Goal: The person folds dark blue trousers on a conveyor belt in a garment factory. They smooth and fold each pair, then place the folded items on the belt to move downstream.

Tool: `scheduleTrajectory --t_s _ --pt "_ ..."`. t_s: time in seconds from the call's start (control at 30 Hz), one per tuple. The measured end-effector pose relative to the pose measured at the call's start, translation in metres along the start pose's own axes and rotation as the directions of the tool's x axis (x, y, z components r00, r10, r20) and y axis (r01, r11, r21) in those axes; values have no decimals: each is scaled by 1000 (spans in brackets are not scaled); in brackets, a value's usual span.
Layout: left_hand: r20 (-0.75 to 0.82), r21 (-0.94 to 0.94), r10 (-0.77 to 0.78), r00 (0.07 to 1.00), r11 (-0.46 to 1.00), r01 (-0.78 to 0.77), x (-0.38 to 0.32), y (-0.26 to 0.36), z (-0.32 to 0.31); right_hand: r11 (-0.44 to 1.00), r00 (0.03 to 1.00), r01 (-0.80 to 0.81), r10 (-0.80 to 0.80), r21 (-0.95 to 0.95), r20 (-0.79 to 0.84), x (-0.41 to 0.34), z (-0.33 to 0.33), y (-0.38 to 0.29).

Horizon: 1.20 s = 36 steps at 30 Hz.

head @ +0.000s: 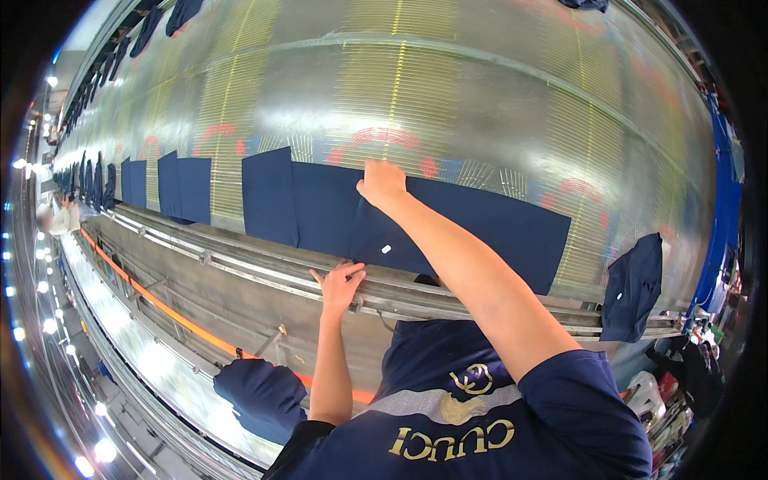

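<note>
A wide navy fabric panel lies along the near edge of the printing table, with a small white tag on it. Closed into a loose fist, my right hand pinches the panel's far edge. My left hand is at the near edge by the metal rail, its thumb and index fingertip touching the cloth. Its other fingers are spread, and whether it grips the fabric is unclear. Between the hands runs a faint crease. Another navy piece overlaps the panel's left end.
More navy pieces line the table to the left. A crumpled navy garment piece hangs over the rail at right. Behind me are an orange strip and a navy cloth bundle. Another person stands far left.
</note>
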State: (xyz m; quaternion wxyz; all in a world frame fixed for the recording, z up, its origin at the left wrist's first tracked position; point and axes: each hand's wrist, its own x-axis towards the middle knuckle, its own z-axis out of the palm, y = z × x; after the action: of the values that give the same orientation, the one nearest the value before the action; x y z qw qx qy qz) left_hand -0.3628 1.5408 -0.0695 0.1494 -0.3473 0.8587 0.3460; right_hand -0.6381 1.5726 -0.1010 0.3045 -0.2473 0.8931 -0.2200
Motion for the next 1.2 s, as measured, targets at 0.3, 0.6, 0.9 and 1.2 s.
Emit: scheduleTrajectory --t_s 0.3,0.6,0.9,1.2 --pt "-80 -117 197 977 972 -205 -24 20 17 987 1000 7 -9 158 9 -5 -9 11" --pt "-96 -135 410 907 897 -420 -40 78 19 981 994 62 -77 182 79 -4 -36 34" --pt "298 -338 479 826 862 -378 -29 165 89 979 998 61 -62 197 -1 -47 -120 185" --pt "348 -308 609 713 793 -526 -31 197 142 992 980 51 -28 114 -197 -88 -127 238"
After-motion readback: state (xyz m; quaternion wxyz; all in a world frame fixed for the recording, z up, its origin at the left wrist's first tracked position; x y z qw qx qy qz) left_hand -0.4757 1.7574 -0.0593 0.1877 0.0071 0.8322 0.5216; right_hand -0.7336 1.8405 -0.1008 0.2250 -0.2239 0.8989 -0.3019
